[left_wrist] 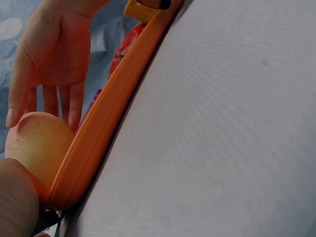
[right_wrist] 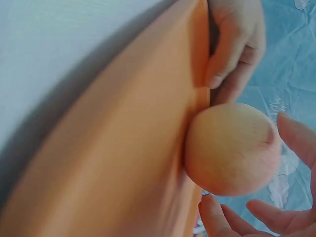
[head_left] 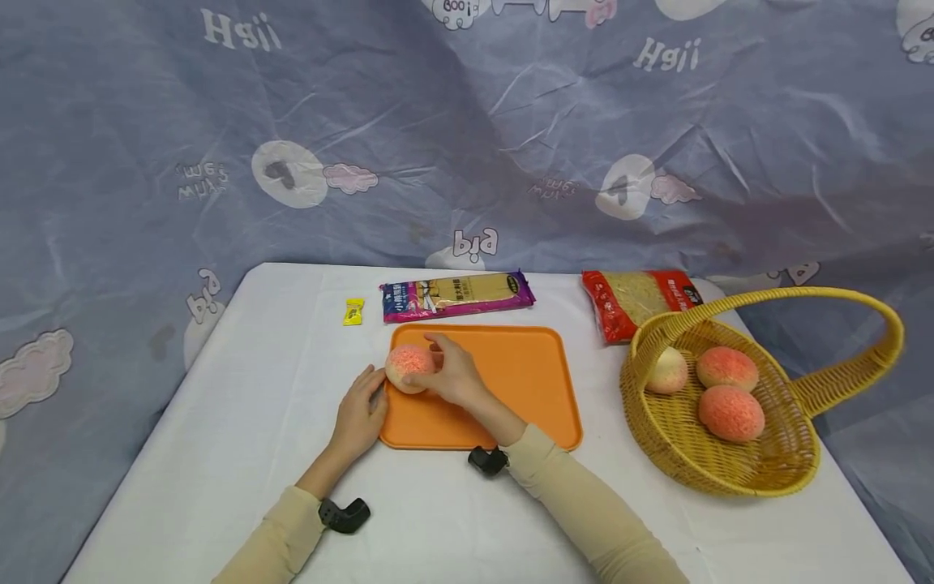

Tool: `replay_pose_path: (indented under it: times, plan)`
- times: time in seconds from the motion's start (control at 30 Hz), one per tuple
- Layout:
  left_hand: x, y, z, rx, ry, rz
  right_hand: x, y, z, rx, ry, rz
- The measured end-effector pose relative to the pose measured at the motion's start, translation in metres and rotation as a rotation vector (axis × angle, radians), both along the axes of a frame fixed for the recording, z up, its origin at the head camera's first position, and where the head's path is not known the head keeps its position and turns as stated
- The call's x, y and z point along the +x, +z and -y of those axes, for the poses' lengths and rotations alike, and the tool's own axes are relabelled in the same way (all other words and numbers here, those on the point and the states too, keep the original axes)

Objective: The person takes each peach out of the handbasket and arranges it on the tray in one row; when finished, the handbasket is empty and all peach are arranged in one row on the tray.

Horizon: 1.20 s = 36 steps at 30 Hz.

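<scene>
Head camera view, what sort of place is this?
Probably a makeshift filming set: a patterned cloth fills the background, a white-covered table stands before it, and two black wrist-worn devices are in view.

Tray smooth plastic; basket rough wicker

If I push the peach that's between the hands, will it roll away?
It would probably roll, because the peach looks nearly round. The orange tray has a raised rim that might slow it, but the rim looks low, so a hard push could send it over. Its skin looks smooth, so it may be slippery.
</scene>
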State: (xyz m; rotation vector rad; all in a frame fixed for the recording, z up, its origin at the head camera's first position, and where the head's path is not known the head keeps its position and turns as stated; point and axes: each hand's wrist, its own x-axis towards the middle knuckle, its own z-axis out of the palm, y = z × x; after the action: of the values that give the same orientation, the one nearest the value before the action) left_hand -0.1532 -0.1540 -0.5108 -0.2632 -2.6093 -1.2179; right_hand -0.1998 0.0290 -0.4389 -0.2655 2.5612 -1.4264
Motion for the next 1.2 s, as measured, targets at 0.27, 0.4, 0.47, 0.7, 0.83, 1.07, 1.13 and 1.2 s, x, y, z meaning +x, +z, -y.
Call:
replay_pose_path:
  times: [0.27, 0.4, 0.47, 0.7, 0.83, 1.07, 1.13, 1.2]
  plan:
    - [0.002, 0.000, 0.005, 0.006, -0.005, 0.035, 0.014, 0.020, -0.020, -0.070, 0.009, 0.001]
    - [0.000, 0.001, 0.006, 0.003, -0.005, 0.038, 0.028, 0.030, -0.038, -0.123, 0.001, 0.013]
    - [0.000, 0.001, 0.006, 0.003, -0.004, 0.036, 0.036, 0.033, -0.049, -0.145, -0.002, 0.015]
    - [0.001, -0.001, 0.004, 0.004, 0.007, 0.029, 0.066, 0.042, -0.104, -0.220, 0.036, -0.019]
    - [0.001, 0.000, 0.003, 0.003, 0.002, 0.019, 0.084, 0.044, -0.140, -0.251, 0.020, -0.063]
    - [0.001, 0.001, 0.003, 0.002, -0.011, 0.045, 0.106, 0.050, -0.194, -0.244, -0.100, -0.174]
    - [0.000, 0.001, 0.002, 0.006, -0.015, 0.042, 0.111, 0.054, -0.207, -0.236, -0.131, -0.221]
    - [0.000, 0.001, 0.001, 0.009, -0.019, 0.040, 0.117, 0.060, -0.220, -0.242, -0.156, -0.269]
